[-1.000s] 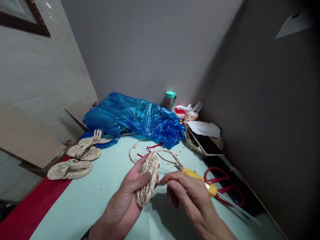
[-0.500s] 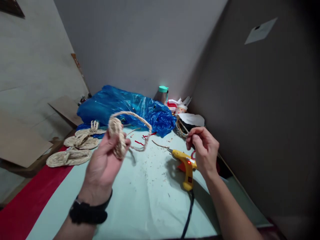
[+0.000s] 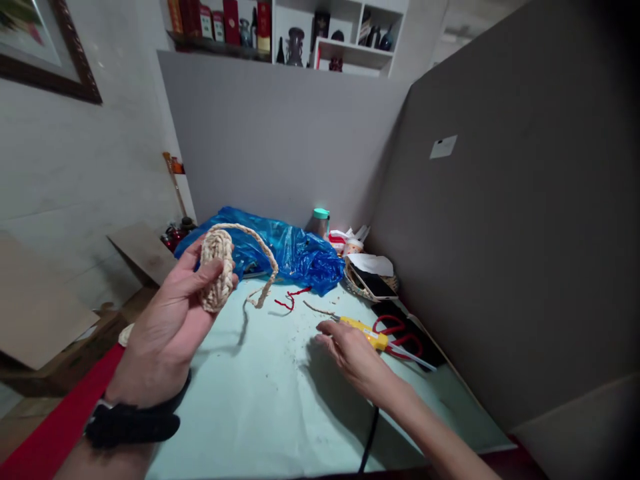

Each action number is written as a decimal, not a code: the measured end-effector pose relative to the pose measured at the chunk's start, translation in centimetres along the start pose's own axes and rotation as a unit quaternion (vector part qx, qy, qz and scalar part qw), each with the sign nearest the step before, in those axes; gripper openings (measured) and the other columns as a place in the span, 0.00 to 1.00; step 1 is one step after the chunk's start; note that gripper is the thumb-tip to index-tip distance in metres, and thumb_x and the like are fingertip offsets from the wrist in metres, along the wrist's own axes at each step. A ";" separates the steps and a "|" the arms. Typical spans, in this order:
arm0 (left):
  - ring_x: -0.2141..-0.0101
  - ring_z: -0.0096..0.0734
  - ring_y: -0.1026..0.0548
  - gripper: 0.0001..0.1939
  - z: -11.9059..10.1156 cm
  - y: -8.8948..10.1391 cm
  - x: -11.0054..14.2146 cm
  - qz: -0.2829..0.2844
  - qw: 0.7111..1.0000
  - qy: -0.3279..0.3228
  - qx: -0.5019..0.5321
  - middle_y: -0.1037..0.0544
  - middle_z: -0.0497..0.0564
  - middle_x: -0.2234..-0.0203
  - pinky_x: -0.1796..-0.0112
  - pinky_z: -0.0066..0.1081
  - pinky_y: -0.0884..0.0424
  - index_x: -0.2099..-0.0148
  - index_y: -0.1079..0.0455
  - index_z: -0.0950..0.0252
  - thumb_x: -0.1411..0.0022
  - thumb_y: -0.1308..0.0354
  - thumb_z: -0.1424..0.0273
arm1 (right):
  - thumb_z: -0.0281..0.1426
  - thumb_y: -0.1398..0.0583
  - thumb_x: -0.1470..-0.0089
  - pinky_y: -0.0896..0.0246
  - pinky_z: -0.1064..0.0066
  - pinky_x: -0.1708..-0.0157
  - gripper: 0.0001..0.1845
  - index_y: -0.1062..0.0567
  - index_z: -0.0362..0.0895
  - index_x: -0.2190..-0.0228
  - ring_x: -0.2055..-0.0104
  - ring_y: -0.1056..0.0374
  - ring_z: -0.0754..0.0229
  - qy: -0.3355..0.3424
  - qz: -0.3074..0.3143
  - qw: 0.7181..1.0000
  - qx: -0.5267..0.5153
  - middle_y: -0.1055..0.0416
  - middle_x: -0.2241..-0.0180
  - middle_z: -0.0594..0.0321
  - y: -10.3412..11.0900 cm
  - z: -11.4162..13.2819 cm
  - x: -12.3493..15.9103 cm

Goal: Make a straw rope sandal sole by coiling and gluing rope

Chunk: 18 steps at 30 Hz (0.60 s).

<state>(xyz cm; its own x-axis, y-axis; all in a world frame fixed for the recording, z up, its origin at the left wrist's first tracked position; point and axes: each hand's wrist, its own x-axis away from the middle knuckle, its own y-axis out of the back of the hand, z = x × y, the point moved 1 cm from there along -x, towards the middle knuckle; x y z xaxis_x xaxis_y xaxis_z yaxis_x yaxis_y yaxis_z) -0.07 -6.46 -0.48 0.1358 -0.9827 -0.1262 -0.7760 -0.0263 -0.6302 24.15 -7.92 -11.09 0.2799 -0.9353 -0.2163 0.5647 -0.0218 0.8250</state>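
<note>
I have the braided coil [image 3: 219, 243] raised above the bench [image 3: 280, 407] in the left hand [image 3: 165, 320], thumb and fingers pinching it across its width. My worry is its braided tail [image 3: 273, 262], arching out loose: it could snag or pull the coil's edge loose if tugged. The right hand [image 3: 345, 350] is over the yellow glue gun [image 3: 373, 335], fingers loosely bent; I can't tell whether they grip it. Its fingertips are near the nozzle, so a burn seems possible if it's hot, and a tug on the black cable [image 3: 369, 440] might drag the gun. I can read no brand: the gun's label, the white card [image 3: 443, 147] on the partition and the shelf's red box [image 3: 231, 22] are all too small.
</note>
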 end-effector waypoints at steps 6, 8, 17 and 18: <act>0.67 0.19 0.22 0.21 -2.0 -2.6 1.1 0.065 0.997 -0.034 0.013 0.17 0.40 0.64 0.60 0.18 0.26 0.47 0.27 0.60 0.35 0.47 0.85 | 0.42 0.42 0.37 0.57 0.34 0.39 0.35 0.37 0.27 0.40 0.33 0.59 0.27 0.030 0.098 0.992 0.069 0.51 0.37 0.31 -5.5 2.2 1.6; 0.67 0.17 0.23 0.20 -2.6 -3.3 1.0 0.082 0.995 -0.046 0.014 0.18 0.37 0.64 0.59 0.17 0.28 0.45 0.29 0.58 0.36 0.42 0.81 | 0.47 0.41 0.40 0.55 0.39 0.37 0.38 0.37 0.32 0.39 0.33 0.57 0.30 0.085 0.139 0.985 0.061 0.52 0.36 0.39 -7.8 4.1 3.2; 0.44 0.35 0.29 0.23 -5.3 -4.5 -0.2 0.087 0.980 -0.177 -0.020 0.19 0.42 0.53 0.64 0.21 0.24 0.47 0.27 0.53 0.41 0.40 0.80 | 0.42 0.49 0.32 0.57 0.45 0.35 0.32 0.45 0.38 0.35 0.31 0.59 0.43 0.100 0.087 0.990 0.053 0.55 0.33 0.45 -5.1 2.4 1.1; 0.41 0.36 0.32 0.22 -5.7 -4.7 0.1 0.090 0.979 -0.184 -0.022 0.21 0.40 0.50 0.63 0.21 0.24 0.46 0.28 0.52 0.40 0.40 0.79 | 0.40 0.49 0.32 0.59 0.39 0.36 0.32 0.44 0.32 0.36 0.31 0.63 0.36 0.067 0.069 0.993 0.062 0.57 0.34 0.37 -4.8 1.7 0.5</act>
<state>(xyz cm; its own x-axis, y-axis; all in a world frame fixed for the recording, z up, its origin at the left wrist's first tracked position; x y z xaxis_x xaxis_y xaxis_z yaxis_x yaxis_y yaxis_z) 0.08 -7.47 6.83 0.2010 -0.8397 -0.5045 -0.8321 0.1254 -0.5403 20.24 -8.93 -14.31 0.4544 -0.8769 -0.1568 0.4153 0.0528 0.9082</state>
